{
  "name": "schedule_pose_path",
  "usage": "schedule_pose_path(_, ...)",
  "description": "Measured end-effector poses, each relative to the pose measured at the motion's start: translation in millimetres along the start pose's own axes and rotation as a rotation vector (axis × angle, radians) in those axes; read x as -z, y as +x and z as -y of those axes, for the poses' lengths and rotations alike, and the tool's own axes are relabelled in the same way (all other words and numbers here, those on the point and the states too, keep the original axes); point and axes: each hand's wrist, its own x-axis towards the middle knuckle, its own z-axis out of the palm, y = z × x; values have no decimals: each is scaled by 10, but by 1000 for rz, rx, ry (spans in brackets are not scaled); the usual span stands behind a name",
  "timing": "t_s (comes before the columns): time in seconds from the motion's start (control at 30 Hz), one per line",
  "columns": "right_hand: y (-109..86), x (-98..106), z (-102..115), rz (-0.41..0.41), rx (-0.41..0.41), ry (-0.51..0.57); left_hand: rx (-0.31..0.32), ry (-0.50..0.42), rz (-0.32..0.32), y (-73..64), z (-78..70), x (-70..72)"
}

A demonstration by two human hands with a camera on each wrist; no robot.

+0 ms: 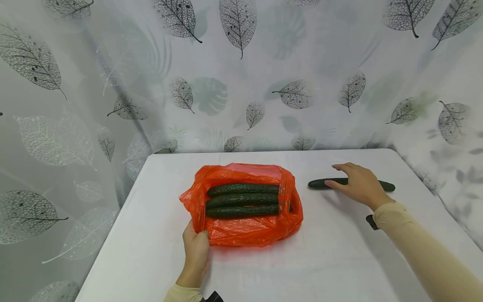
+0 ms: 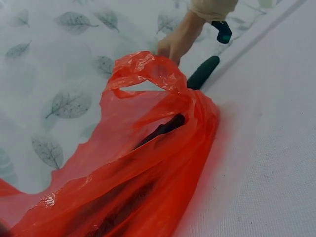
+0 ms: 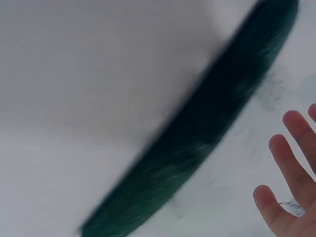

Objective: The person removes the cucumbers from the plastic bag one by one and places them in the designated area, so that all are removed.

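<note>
In the head view, the left hand, low and left of centre, has its grip clamped on the lower-left edge of a thin, bright red-orange plastic bag. The bag lies open at the centre of the frame on a white tabletop, and three long dark green cucumbers rest inside it, side by side and lying across the frame; a strip of the bag crosses them near their right ends. Right of centre, the right hand is over a fourth long dark green cucumber, which lies on the tabletop to the right of the bag; its grip is apart, thumb and fingers spread. The right wrist view shows this cucumber blurred and slanting from lower left to upper right, with spread fingertips at the right edge.
</note>
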Motion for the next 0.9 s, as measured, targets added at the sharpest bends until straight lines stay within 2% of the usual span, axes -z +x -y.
schedule_pose_path(0.1, 72, 79, 267, -46, 12, 12, 1, -3, 0, 0, -3, 0)
schedule_pose_path(0.23, 144, 184, 667, -122, 47, 83, 5, -7, 1, 0, 0, 2)
schedule_pose_path(0.4, 181, 265, 1178, -187, 166, 163, 3, 2, 1, -2, 2, 9)
schedule_pose_path(0.5, 169, 271, 1462, -177, 257, 185, 5, 2, 0, -6, -2, 13)
schedule_pose_path(0.7, 100, 183, 1937, -148, 366, 198, 13, 30, -14, -11, 7, 17)
schedule_pose_path(0.8, 76, 103, 2087, -137, 405, 213, 14, 46, -19, -18, 19, 21)
schedule_pose_path(0.9, 45, 17, 2203, -82, 387, 268, 15, 44, -22, -26, 32, 23)
